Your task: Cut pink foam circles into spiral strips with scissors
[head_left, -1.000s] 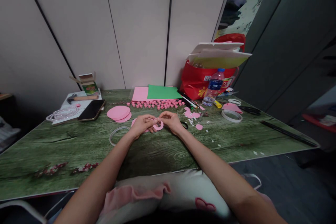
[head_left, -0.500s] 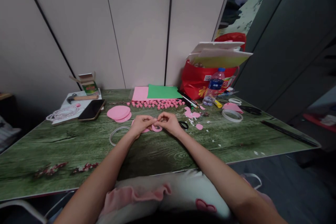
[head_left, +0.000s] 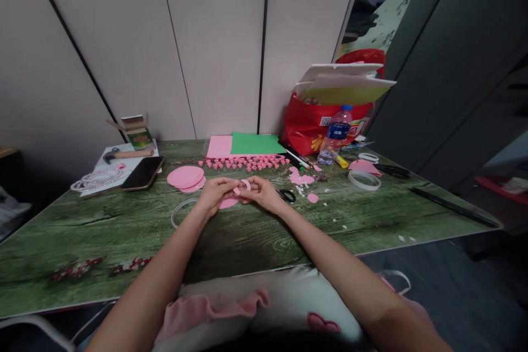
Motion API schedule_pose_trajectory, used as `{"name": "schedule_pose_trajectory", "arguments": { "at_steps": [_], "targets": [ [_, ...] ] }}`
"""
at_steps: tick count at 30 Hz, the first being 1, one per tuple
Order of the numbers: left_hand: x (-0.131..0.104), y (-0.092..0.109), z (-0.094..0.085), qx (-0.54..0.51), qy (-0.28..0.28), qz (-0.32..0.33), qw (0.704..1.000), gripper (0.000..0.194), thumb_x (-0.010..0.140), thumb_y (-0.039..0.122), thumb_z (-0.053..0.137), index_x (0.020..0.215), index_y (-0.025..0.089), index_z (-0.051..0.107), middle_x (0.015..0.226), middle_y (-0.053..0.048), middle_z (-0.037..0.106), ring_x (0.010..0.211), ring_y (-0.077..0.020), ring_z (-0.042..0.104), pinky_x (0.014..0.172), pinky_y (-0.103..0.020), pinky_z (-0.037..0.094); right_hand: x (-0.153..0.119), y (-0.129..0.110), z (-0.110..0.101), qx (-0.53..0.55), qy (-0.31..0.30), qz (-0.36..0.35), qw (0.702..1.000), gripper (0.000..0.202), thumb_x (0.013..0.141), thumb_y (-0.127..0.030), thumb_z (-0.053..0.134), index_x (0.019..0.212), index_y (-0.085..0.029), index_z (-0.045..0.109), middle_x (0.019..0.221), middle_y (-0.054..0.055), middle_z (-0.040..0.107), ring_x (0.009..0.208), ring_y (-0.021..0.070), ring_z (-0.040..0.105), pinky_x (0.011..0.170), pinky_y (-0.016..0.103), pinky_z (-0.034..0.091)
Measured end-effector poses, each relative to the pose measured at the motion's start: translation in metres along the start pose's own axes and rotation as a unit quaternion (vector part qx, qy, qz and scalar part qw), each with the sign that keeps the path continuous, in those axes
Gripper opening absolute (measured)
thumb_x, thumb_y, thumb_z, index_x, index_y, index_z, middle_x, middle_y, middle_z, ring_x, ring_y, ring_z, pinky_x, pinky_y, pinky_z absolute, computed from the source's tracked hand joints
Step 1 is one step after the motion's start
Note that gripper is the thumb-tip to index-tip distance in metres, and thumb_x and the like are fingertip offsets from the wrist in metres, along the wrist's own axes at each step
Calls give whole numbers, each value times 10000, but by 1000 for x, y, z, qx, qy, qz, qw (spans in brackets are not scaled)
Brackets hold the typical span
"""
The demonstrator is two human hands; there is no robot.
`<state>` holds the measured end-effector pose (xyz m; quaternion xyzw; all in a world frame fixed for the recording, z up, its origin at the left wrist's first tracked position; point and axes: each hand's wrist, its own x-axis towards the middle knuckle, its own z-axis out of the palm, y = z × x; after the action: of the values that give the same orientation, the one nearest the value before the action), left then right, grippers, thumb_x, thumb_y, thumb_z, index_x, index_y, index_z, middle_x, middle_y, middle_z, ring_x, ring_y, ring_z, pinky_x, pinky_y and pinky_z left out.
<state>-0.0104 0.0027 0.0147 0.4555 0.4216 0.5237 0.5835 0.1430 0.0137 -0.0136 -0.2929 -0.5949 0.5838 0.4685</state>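
Observation:
Between my two hands is a curved strip of pink paper (head_left: pixel 246 184), pinched by the fingertips of both. My left hand (head_left: pixel 216 193) is closed at its left end, my right hand (head_left: pixel 264 194) at its right. Flat on the table beneath lies a pink paper piece (head_left: pixel 228 203), partly covered by the left hand. A roll of tape (head_left: pixel 178 213) sits left of my left wrist. Black-handled scissors (head_left: pixel 287 195) lie just right of my right hand, their blades mostly hidden. Behind the hands are rows of small pink rolled paper pieces (head_left: pixel 247 163).
Pink paper circles (head_left: pixel 185 177), a phone (head_left: pixel 143 172), a bead string (head_left: pixel 97 177) and a hammer (head_left: pixel 130 155) lie left. Pink and green sheets (head_left: pixel 258 143) are behind. Right are paper scraps (head_left: pixel 305 179), a water bottle (head_left: pixel 336 135), a red bag (head_left: pixel 303 124) and tape (head_left: pixel 364 180).
The pink strip has tilted up, and its curve now shows above the fingertips. My hands have parted slightly, and more of the pink piece beneath is visible.

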Motion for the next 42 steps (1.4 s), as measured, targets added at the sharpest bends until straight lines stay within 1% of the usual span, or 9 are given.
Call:
{"name": "schedule_pose_trajectory", "arguments": {
  "at_steps": [7,11,17,22,28,31,33,38,42],
  "targets": [
    [1,0,1,23,5,16,1000,312,490,285,767,686,73,651,689,-80,678,611,-143,621,653,-278,515,0,-3,-2,23,28,-5,999,358,519,-344,729,776,-163,558,657,-14,639,538,107,604,559,248,520],
    [1,-2,1,63,16,23,998,360,477,304,773,722,75,642,677,-80,678,566,-142,620,618,-276,512,3,1,-5,37,68,-25,997,370,520,-345,727,792,-172,548,648,-22,632,531,108,601,550,252,523],
    [-4,-2,5,103,-20,15,994,397,483,283,774,787,84,615,638,-62,668,534,-125,602,556,-248,488,5,1,-9,29,109,-52,992,376,521,-316,732,811,-181,535,657,-16,632,528,114,595,552,258,509],
    [-6,-4,5,147,-74,18,986,385,520,301,755,813,94,616,656,-68,671,545,-120,597,534,-228,464,4,0,-9,5,92,-65,994,365,540,-286,722,829,-182,526,654,-17,644,529,110,586,543,242,488],
    [-6,-7,5,159,-80,11,984,398,514,294,762,819,96,601,677,-86,678,572,-146,616,538,-247,468,4,0,-8,3,64,-65,996,367,524,-275,733,823,-180,543,656,-15,645,560,117,597,573,247,483],
    [-5,-9,4,140,-76,6,987,367,508,286,766,786,102,613,663,-75,677,554,-135,610,538,-239,465,4,1,-8,-1,80,-71,994,357,508,-276,744,792,-176,554,636,-21,631,548,112,591,572,241,479],
    [-4,-9,4,128,-69,4,989,327,508,292,764,738,103,628,659,-71,678,558,-134,610,556,-241,467,4,1,-9,-9,79,-73,994,331,541,-296,728,796,-171,559,618,-19,629,529,107,582,561,238,478],
    [1,-8,1,47,-4,25,999,277,488,294,768,640,98,646,642,-68,675,588,-147,610,630,-285,481,4,-1,-7,11,88,-65,994,305,603,-374,680,796,-163,572,667,4,639,604,124,604,541,234,495],
    [6,-6,-2,-22,31,47,998,256,473,256,775,626,95,650,654,-65,674,611,-134,600,664,-281,472,1,1,0,-5,21,13,1000,324,613,-429,661,740,-139,596,633,17,632,562,110,592,527,238,502]
  ]
}}
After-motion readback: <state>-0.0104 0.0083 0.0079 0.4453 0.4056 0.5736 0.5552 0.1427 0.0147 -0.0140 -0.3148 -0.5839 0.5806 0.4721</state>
